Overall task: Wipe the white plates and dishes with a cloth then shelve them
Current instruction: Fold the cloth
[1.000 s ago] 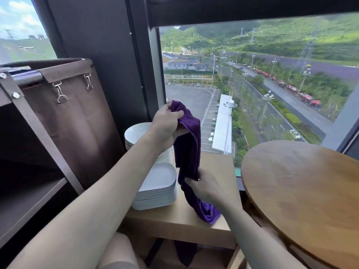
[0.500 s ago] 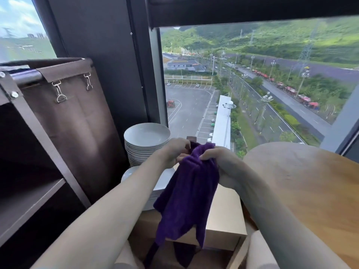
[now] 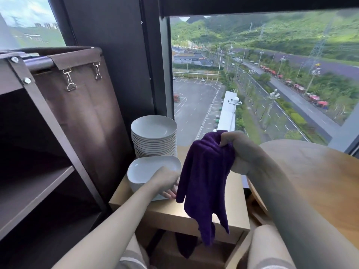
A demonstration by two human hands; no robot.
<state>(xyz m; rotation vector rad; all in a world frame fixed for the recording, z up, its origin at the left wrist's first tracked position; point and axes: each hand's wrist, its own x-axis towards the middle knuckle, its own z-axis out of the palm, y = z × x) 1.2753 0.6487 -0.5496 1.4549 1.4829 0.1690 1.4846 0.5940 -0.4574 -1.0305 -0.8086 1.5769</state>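
A tall stack of round white plates stands on a small light-wood table by the window. In front of it is a lower stack of rounded-square white dishes. My left hand grips the near right rim of the top dish, fingers curled under its edge. My right hand holds up a purple cloth by its top, and the cloth hangs down over the table's front edge.
A dark cart with bare shelves stands at left, a brown fabric bag clipped to its side. A round wooden table is at right. A large window is straight ahead. My knees show below.
My left hand let go of the cloth and dropped onto the top square dish. My right hand now holds the cloth alone, a little further right.
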